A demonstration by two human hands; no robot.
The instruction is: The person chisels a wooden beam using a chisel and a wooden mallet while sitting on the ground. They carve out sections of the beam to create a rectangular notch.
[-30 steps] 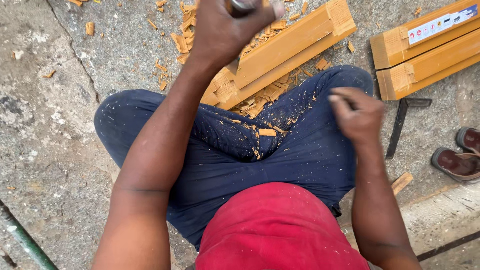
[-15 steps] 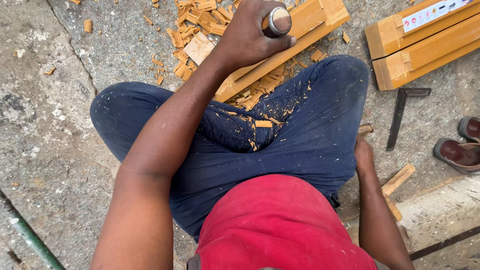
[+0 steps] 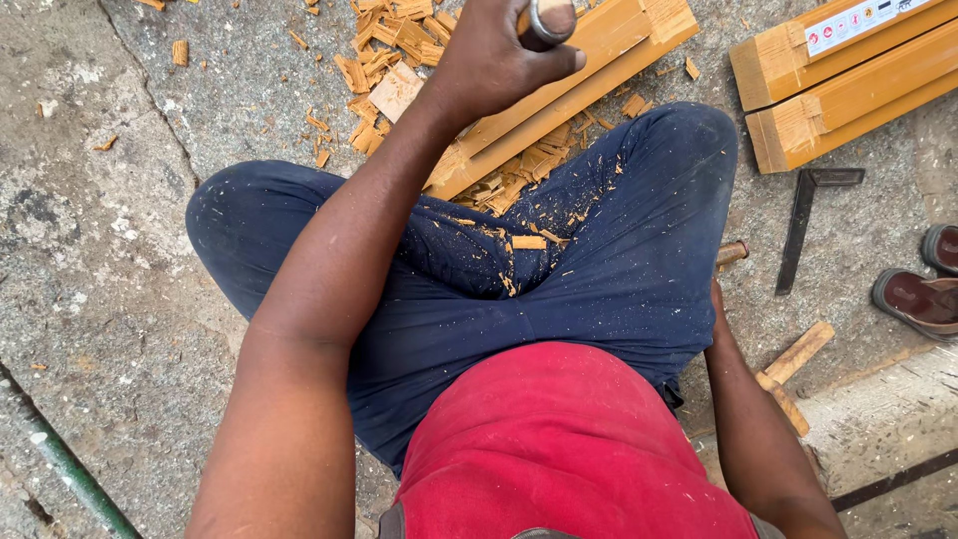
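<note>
I sit cross-legged on concrete in dark blue trousers (image 3: 619, 260) dusted with wood chips. My left hand (image 3: 494, 65) is closed around a wooden chisel handle (image 3: 547, 18) with a metal ring, held over a long grooved wooden piece (image 3: 609, 45) that lies in front of my legs. Its blade is hidden under my hand. My right hand (image 3: 716, 299) is down behind my right thigh and mostly hidden. A short wooden handle end (image 3: 731, 253) sticks out just above it; whether the hand grips it cannot be seen.
Several wood chips (image 3: 384, 55) litter the ground by the piece. Two more grooved wooden pieces (image 3: 838, 90) lie at top right, a metal try square (image 3: 803, 225) and brown sandals (image 3: 918, 299) beside them. Wood offcuts (image 3: 793, 361) rest near a concrete ledge. A green pipe (image 3: 70, 469) runs bottom left.
My right hand has dropped from above my thigh to the ground behind it. My left hand has come slightly nearer with the chisel handle still in it.
</note>
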